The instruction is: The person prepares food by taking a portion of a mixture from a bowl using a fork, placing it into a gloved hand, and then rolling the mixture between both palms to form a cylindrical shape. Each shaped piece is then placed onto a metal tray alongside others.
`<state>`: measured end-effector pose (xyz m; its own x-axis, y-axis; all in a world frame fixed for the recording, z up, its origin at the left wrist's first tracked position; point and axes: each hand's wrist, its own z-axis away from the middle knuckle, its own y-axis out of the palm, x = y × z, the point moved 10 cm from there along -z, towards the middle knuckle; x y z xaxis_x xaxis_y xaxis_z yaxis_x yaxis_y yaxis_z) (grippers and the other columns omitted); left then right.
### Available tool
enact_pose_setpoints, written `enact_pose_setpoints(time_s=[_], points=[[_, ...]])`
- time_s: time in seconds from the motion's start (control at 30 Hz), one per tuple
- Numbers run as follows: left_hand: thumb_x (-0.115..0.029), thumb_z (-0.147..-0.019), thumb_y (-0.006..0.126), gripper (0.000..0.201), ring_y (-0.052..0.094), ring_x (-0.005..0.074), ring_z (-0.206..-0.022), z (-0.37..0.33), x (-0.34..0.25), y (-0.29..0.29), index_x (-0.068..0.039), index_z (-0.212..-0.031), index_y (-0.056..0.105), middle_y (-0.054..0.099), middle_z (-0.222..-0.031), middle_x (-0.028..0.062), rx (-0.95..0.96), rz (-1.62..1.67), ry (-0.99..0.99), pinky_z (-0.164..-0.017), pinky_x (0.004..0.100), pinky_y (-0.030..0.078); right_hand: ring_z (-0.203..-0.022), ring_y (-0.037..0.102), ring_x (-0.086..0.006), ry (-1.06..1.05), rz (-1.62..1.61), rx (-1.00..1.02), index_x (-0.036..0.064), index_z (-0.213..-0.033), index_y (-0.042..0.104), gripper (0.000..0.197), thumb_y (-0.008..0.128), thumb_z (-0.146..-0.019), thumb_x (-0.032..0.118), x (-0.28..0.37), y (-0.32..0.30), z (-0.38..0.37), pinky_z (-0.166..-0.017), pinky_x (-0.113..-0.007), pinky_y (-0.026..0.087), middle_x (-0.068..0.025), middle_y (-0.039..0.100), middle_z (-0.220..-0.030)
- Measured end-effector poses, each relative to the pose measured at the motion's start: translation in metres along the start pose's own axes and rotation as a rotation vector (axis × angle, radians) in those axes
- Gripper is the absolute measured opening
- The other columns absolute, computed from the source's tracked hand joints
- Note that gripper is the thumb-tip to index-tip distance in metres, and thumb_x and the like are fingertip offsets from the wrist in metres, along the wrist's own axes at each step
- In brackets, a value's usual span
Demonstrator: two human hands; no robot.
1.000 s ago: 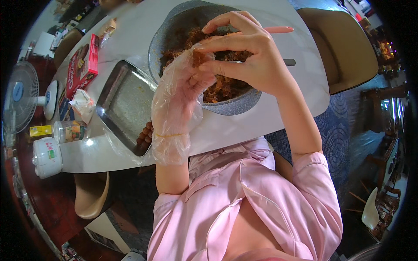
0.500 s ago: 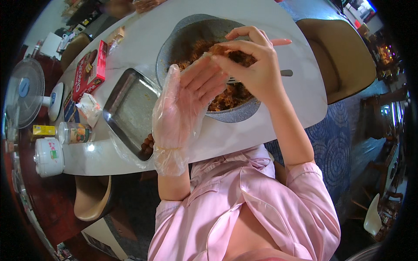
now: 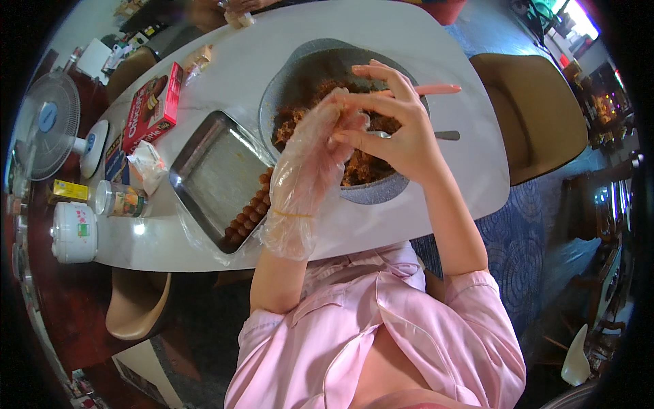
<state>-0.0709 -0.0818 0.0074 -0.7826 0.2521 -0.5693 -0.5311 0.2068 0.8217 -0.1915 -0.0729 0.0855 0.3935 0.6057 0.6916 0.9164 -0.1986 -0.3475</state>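
My left hand [image 3: 306,160] wears a loose clear plastic glove, with a yellowish band round the wrist. Its fingers are bent and pressed together; what they may enclose is hidden. Bare, my right hand [image 3: 402,126] has its thumb and index finger against the glove's finger end, pinching it. Both hands are over a grey speckled pot [image 3: 371,194] holding a brown-orange shredded mixture [image 3: 364,167]. A pink handle [image 3: 439,89] and a metal utensil handle [image 3: 447,135] stick out past its right side. Left of the glove, several round brown balls [image 3: 246,217] line the edge of a metal tray [image 3: 204,180].
A red box [image 3: 151,105], a crumpled white packet [image 3: 146,165], a lidded jar [image 3: 121,199] and a small white cooker [image 3: 73,233] stand along the table's left. A white fan [image 3: 48,126] is beyond them. Another person's hands [image 3: 242,5] show at the far edge. A chair [image 3: 531,119] stands right.
My left hand has gone from outstretched fingers to bent ones. My right thumb has come lower on the glove. The view has shifted, showing more balls in the tray.
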Motion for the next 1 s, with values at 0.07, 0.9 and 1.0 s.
enact_pose_setpoints(time_s=[0.07,0.9,1.0], points=[[-0.018,-0.102,0.055,0.038,0.062,0.0245,-0.114,0.002,0.008,0.005,0.004,-0.132,0.052,0.061,-0.125,0.0154,0.058,0.139,-0.098,-0.095,0.0325,0.056,-0.131,0.046,-0.0355,-0.171,0.270,-0.027,0.0197,-0.096,0.080,0.029,0.084,-0.067,0.019,0.012,-0.003,0.001,-0.110,-0.049,0.032,-0.0073,0.061,-0.129],[-0.073,-0.095,0.034,0.093,0.037,0.0288,-0.140,0.013,0.017,0.034,0.003,-0.148,0.033,0.036,-0.153,0.0157,0.208,0.401,-0.219,-0.118,0.0470,0.026,-0.146,0.024,-0.0438,-0.103,0.510,0.328,0.0082,-0.143,0.049,0.058,0.047,-0.100,0.048,-0.008,0.049,-0.035,-0.116,-0.062,0.017,-0.0265,0.036,-0.152],[-0.072,-0.095,0.033,0.092,0.037,0.0294,-0.139,0.013,-0.002,0.035,0.005,-0.146,0.036,0.038,-0.150,0.0188,0.303,0.532,-0.123,-0.118,0.0449,0.026,-0.150,0.017,-0.0378,-0.142,0.538,0.428,0.0155,-0.148,0.045,0.055,0.047,-0.101,0.043,0.007,0.064,-0.013,-0.120,-0.056,0.010,-0.0195,0.031,-0.158]])
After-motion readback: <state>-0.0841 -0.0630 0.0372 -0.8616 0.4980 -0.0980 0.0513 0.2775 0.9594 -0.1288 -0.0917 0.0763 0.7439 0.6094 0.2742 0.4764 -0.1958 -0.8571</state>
